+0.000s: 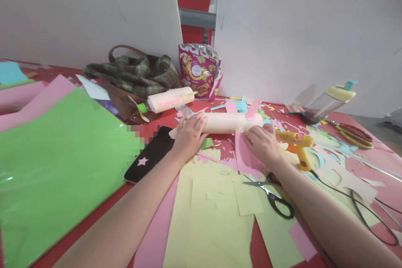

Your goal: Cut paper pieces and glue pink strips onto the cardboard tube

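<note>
Left hand (pixel 188 136) grips the paper roll (pixel 230 122), right hand (pixel 263 143) seemingly presses pink paper (pixel 243 155) flat — the roll could unfurl if the grip slackens.

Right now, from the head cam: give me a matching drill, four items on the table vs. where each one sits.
Things:
1. glue gun
2. black-handled scissors
3. snack bag
4. green sheet

Places:
A. against the white board at the back
B. just right of the right hand
C. far left of the table
D. on the yellow paper, near the right forearm

Pairs: 1-B, 2-D, 3-A, 4-C
</note>
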The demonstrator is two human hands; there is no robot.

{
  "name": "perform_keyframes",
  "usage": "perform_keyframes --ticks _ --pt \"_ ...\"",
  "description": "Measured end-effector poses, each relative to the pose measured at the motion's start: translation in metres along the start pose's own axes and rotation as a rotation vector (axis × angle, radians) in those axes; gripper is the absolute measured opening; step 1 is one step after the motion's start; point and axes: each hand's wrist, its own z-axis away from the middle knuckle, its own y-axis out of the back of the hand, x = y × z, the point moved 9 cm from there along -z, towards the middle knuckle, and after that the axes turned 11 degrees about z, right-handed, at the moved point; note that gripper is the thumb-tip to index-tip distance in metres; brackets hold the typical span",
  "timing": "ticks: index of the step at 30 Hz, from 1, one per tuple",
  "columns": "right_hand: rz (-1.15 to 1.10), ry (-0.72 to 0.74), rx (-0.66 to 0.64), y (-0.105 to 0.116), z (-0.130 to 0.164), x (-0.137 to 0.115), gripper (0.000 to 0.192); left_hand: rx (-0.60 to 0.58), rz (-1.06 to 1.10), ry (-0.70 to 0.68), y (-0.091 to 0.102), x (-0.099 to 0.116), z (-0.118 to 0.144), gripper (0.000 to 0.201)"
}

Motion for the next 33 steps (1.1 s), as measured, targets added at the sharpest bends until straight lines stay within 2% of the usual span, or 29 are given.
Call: perform_keyframes --ticks 33 --pt "0.054 -0.024 0.002 0.002 -0.0012 0.0023 0.021 -0.003 -0.014 0.0 -0.0012 0.0 -0.0007 0.035"
